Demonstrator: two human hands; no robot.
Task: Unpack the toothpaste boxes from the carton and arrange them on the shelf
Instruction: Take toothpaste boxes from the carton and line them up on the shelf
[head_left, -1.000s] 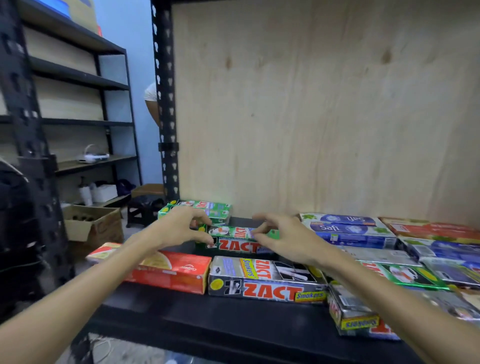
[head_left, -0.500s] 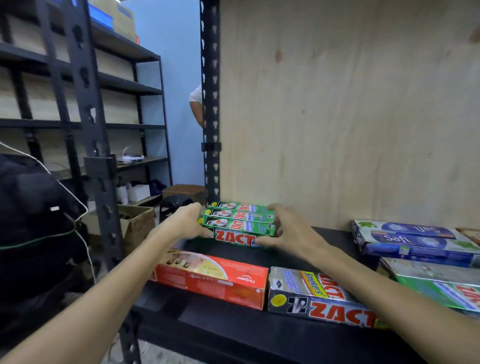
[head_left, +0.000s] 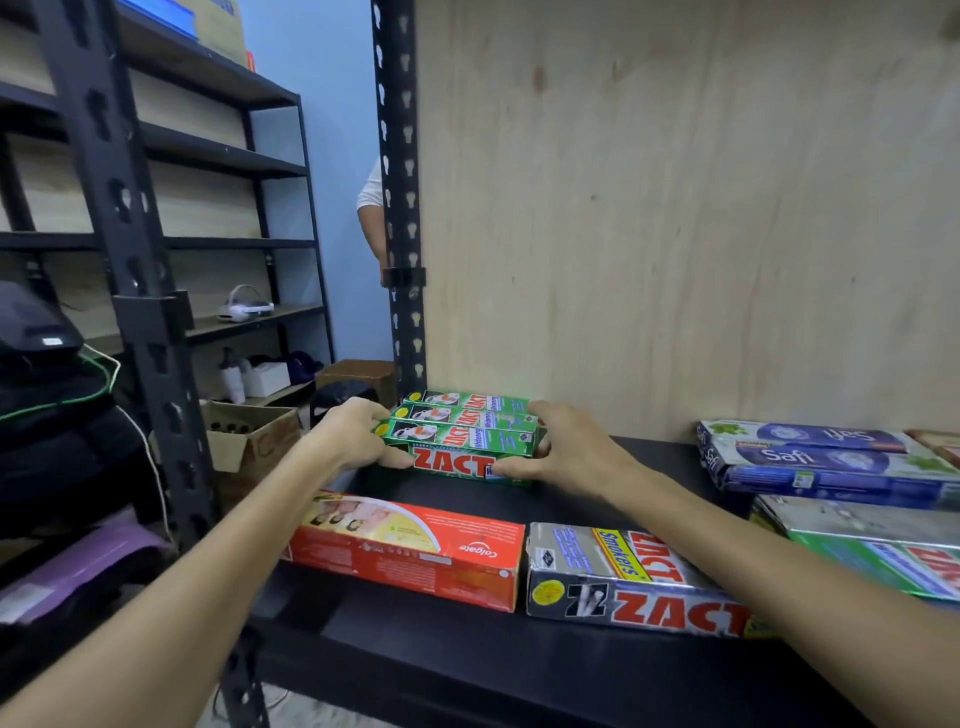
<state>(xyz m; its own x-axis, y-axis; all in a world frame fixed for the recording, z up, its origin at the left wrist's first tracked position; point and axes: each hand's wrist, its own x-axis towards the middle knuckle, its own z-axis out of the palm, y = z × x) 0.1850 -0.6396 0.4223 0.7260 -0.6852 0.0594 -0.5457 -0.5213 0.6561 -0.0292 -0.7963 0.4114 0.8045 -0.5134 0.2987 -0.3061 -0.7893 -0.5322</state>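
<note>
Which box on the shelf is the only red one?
The Colgate box, lying flat at the shelf's front left, beside the silver Zact Smokers box. The others are green, blue or silver; neither hand touches it.

A: How do the arms lie?

B: Both bare forearms reach forward from the lower corners and converge toward the middle, the left from lower left, the right from lower right.

A: And the left hand (head_left: 356, 434)?

B: Palm turned inward, fingers curled against the left end of the boxes (head_left: 462, 441), thumb low in front.

A: The right hand (head_left: 558, 447)?

B: It mirrors the left: fingers wrap the right end, thumb pressed along the front face. Both wrists are held nearly straight.
</note>
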